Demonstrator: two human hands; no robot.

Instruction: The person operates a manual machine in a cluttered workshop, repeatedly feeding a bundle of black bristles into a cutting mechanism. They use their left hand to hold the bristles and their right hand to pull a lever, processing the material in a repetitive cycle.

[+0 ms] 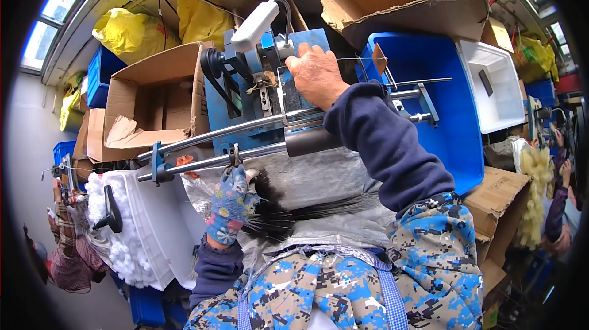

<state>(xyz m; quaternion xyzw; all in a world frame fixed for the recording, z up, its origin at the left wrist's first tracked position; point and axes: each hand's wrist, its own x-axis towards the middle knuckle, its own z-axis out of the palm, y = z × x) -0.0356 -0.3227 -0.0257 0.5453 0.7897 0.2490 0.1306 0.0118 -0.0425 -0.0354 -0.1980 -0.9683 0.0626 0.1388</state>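
Observation:
My left hand [228,204], in a blue flowered glove, has its fingers pinched together just below the near steel rod. What lies between the fingertips is too small to name. Beside the glove, a mass of long black bristles [270,222] spreads over the grey sheet [319,176] on my lap. My bare right hand [316,75] is closed down over the top of the blue machine [224,97], by a metal frame; its palm hides what the fingers grip. Two steel rods [245,155] cross in front, with a dark roller [313,141] on the near one.
An open cardboard box [199,93] stands left of the machine, a big blue bin [442,109] right of it. White fluffy material [126,232] lies at a white crate on the left. Other people [73,256] work at both sides. A white lamp head [254,26] overhangs the machine.

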